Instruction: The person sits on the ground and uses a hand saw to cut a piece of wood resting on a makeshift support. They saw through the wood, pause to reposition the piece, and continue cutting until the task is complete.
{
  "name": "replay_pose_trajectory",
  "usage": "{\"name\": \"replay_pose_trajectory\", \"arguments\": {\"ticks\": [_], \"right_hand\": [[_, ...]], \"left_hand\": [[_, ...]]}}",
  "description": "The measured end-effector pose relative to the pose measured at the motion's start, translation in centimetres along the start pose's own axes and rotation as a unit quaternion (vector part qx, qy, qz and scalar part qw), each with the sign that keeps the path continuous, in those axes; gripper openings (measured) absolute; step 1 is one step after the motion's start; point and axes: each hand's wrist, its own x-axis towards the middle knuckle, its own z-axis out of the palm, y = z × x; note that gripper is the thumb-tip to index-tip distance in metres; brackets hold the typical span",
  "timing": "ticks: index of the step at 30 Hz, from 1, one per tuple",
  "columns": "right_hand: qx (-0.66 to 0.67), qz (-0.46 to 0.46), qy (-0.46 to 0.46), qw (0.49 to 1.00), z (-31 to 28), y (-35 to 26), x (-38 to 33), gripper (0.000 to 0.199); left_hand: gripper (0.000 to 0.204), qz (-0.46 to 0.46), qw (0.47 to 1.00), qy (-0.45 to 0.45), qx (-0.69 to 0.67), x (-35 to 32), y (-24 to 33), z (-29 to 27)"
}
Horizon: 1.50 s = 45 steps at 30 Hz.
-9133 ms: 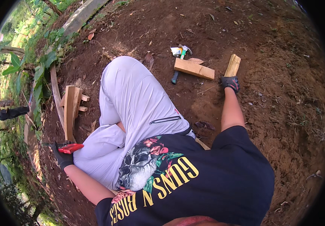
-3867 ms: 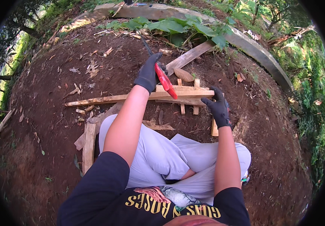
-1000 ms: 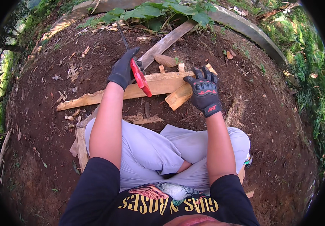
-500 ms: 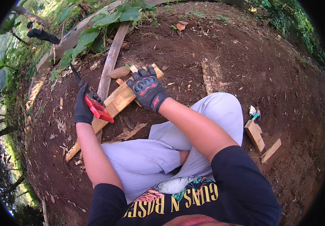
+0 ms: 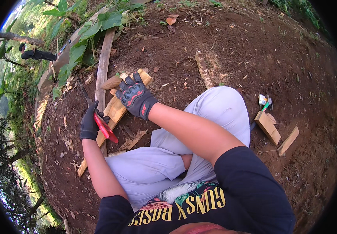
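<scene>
My left hand (image 5: 89,124), in a black glove, is closed round the red handle of a hand saw (image 5: 106,129). The dark blade points away to the far left, beyond the wooden piece. My right hand (image 5: 133,96), in a black glove with red trim and hard knuckle pads, lies over a light wooden plank (image 5: 115,111) and grips its far part. That plank slants from beside my left thigh up to the right, passing by the saw handle. Small wood pieces stick out past my right fingers; the fingertips are partly hidden there.
A long weathered board (image 5: 104,64) lies on the soil, running toward leafy plants (image 5: 98,29). At the right are a hammer-like tool with a green handle (image 5: 267,104), a wood block (image 5: 267,127) and a thin offcut (image 5: 288,141). Another person (image 5: 37,54) is far off at the left.
My view has shifted slightly. The saw has turned in my left hand, its handle now seen more edge-on. My right hand stays on the plank.
</scene>
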Motion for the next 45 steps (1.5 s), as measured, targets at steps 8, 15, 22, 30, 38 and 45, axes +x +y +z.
{"name": "replay_pose_trajectory", "arguments": {"ticks": [8, 15, 22, 30, 38, 45], "right_hand": [[0.107, 0.073, -0.09, 0.987, -7.0, 3.0, 2.8, 0.047], [0.075, 0.151, -0.234, 0.957, -11.9, 13.9, 2.3, 0.041], [0.095, 0.165, -0.309, 0.932, -9.9, 9.9, 4.0, 0.042], [0.053, 0.187, -0.277, 0.941, -8.2, 8.9, 3.3, 0.039], [0.051, 0.195, -0.245, 0.948, -7.0, 8.8, 3.1, 0.038], [0.065, 0.17, -0.289, 0.94, -8.4, 9.4, 3.7, 0.039]], "left_hand": [[0.049, -0.029, 0.999, -0.012, -0.033, 1.0, -0.9, -1.1], [0.047, -0.022, 0.999, -0.042, 0.0, -0.8, -0.2, 0.6], [0.047, -0.011, 1.0, -0.022, -0.012, -1.4, -0.5, 0.5], [0.053, -0.015, 0.998, 0.014, 0.058, -2.5, 0.6, 2.1], [0.059, -0.002, 0.997, 0.028, 0.067, -1.3, 0.0, 1.2], [0.06, 0.014, 0.996, 0.026, 0.081, -1.4, 0.1, 1.1]]}}
